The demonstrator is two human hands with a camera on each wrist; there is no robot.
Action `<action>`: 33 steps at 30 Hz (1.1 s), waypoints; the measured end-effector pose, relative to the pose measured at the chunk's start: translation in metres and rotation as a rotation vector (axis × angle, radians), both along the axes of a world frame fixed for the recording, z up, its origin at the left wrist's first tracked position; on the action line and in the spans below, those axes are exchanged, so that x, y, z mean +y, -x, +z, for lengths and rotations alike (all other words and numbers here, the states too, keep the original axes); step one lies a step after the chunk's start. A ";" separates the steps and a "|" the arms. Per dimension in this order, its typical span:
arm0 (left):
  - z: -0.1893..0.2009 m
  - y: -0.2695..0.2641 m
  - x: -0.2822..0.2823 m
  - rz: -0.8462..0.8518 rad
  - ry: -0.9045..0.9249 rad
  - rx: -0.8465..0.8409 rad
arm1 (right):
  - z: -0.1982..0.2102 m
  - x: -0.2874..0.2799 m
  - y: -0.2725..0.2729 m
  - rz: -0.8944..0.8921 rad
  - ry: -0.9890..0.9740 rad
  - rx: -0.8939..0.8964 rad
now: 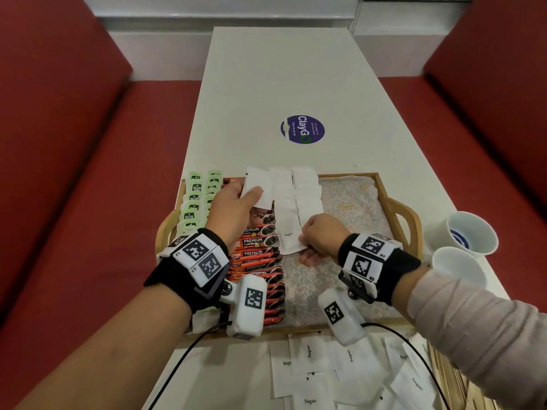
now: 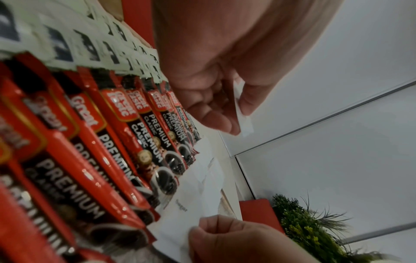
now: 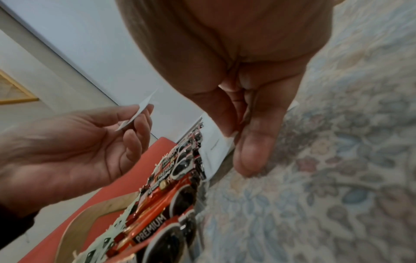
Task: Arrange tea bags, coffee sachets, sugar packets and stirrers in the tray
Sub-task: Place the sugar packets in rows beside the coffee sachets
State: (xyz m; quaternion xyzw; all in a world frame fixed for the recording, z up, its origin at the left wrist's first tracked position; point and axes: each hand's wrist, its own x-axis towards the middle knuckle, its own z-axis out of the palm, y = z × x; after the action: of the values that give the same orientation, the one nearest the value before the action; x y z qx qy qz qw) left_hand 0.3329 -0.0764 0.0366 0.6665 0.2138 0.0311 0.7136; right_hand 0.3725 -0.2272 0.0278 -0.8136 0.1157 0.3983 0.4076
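Observation:
A wooden tray (image 1: pixel 398 207) with a floral liner holds green tea bags (image 1: pixel 194 199) at its left, a column of red coffee sachets (image 1: pixel 257 253) beside them, then rows of white sugar packets (image 1: pixel 307 187). My left hand (image 1: pixel 247 192) hovers over the far end of the sachets and pinches one sugar packet (image 2: pixel 245 124) between thumb and fingers. My right hand (image 1: pixel 306 245) is low in the tray, its thumb and fingers pinching the near end of another sugar packet (image 1: pixel 288 235) that lies next to the coffee sachets (image 3: pixel 171 213).
Several loose sugar packets (image 1: pixel 325 374) lie on the white table in front of the tray, with thin wooden sticks (image 1: pixel 444 368) partly under them. Two white cups (image 1: pixel 470 232) stand right of the tray. Red bench seats flank the table. The tray's right half shows bare liner (image 1: pixel 349 199).

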 end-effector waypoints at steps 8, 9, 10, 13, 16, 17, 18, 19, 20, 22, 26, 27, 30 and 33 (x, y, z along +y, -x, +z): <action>0.000 0.002 -0.001 -0.010 0.019 0.003 | -0.006 -0.002 0.001 -0.014 -0.023 -0.027; 0.000 0.002 -0.001 -0.009 0.026 -0.001 | -0.006 -0.002 0.001 0.022 -0.008 -0.047; 0.000 0.002 -0.002 -0.006 0.034 -0.004 | -0.006 -0.002 0.002 0.062 0.009 -0.081; 0.002 0.001 -0.002 -0.001 0.036 0.001 | -0.005 -0.005 0.004 0.172 0.077 -0.198; 0.004 0.000 -0.001 -0.042 -0.033 0.016 | 0.003 -0.010 0.001 0.333 0.193 -0.373; 0.005 0.000 0.000 -0.064 -0.078 0.023 | 0.009 -0.012 -0.002 0.326 0.183 -0.429; 0.005 -0.002 0.002 -0.090 -0.136 0.031 | 0.014 -0.014 -0.004 0.304 0.148 -0.485; 0.006 -0.004 0.004 -0.120 -0.207 0.038 | 0.019 -0.015 -0.007 0.285 0.113 -0.556; 0.006 -0.005 0.005 -0.155 -0.287 0.037 | 0.024 -0.015 -0.010 0.276 0.086 -0.633; 0.010 -0.008 0.005 -0.230 -0.469 0.013 | 0.033 -0.015 -0.014 0.306 0.035 -0.746; 0.023 -0.015 -0.003 -0.382 -0.731 -0.027 | 0.042 -0.016 -0.016 0.480 0.057 -0.789; 0.026 -0.017 -0.006 -0.415 -0.774 -0.036 | 0.044 -0.016 -0.015 0.513 0.076 -0.785; 0.034 -0.024 -0.014 -0.478 -0.850 -0.076 | 0.045 -0.020 -0.013 0.514 0.106 -0.769; 0.039 -0.031 -0.022 -0.534 -0.906 -0.088 | 0.045 -0.028 -0.012 0.422 0.062 -0.775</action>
State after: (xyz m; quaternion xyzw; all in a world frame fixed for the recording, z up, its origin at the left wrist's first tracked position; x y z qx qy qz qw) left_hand 0.3636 -0.0981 0.0759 0.9374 -0.0283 -0.0347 0.3453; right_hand 0.3841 -0.2554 0.0732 -0.9205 -0.2022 0.1347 0.3060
